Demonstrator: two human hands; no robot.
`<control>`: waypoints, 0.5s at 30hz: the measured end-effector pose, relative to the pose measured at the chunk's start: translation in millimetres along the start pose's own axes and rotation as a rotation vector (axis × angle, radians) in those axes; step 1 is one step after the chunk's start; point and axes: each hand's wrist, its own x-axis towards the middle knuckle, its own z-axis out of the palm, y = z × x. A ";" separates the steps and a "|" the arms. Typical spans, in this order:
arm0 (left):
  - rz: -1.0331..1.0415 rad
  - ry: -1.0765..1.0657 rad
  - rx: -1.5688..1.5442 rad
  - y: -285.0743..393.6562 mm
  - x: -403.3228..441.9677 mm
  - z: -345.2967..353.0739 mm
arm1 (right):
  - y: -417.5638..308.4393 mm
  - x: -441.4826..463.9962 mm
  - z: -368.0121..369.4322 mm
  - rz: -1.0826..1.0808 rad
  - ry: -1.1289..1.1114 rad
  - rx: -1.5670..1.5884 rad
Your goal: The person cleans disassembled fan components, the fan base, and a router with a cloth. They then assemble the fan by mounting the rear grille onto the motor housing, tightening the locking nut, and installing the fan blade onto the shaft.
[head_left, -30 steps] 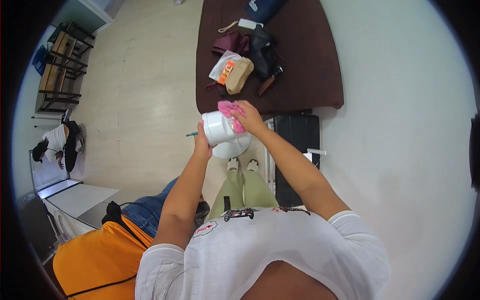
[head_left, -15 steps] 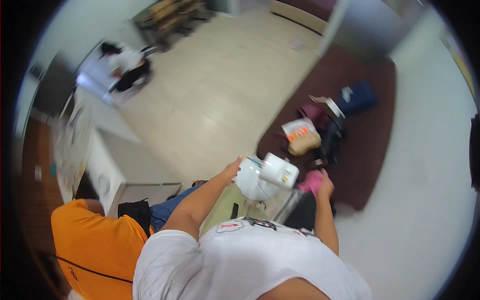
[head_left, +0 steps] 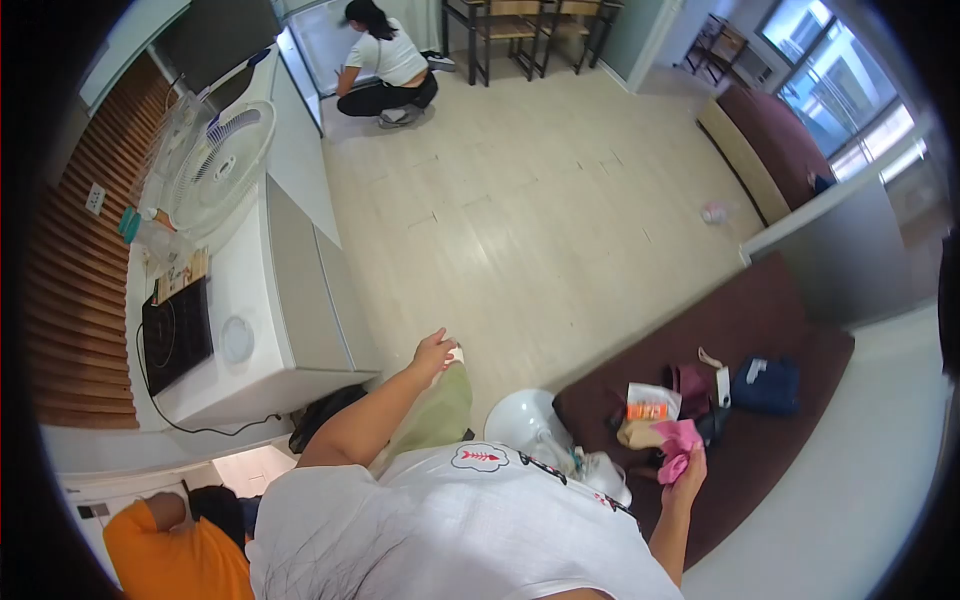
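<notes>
- Head view: we see pale floor [head_left: 480,230] across the upper centre.
- Brown daybed [head_left: 775,300]: lower right.
- White counter [head_left: 243,285]: left.
- Left hand [head_left: 434,356], centre: loosely open, apparently empty.
- Right hand [head_left: 688,480], lower right: fingers closed on pink cloth [head_left: 677,446].
- Step, we judge: holding the cloth; moving it calls for steady grip.

This looks like a home, a small apartment with kitchen and living area in one room. A white worktop [head_left: 258,345] carries a black induction cooktop [head_left: 185,335], beneath a wall of wooden slats [head_left: 70,310] with a power outlet [head_left: 95,198]. Wooden chairs [head_left: 510,30] stand at the far wall, and a low, brown-covered bed or couch [head_left: 690,325] lies along one side. Pale wood-look flooring [head_left: 500,220] runs throughout, and a tall window [head_left: 835,85] shows beyond a partition [head_left: 835,245].
</notes>
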 end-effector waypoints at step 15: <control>0.541 0.737 -1.271 225.8 51.0 -379.3 | -20.9 164.7 467.9 0.254 -0.966 -0.283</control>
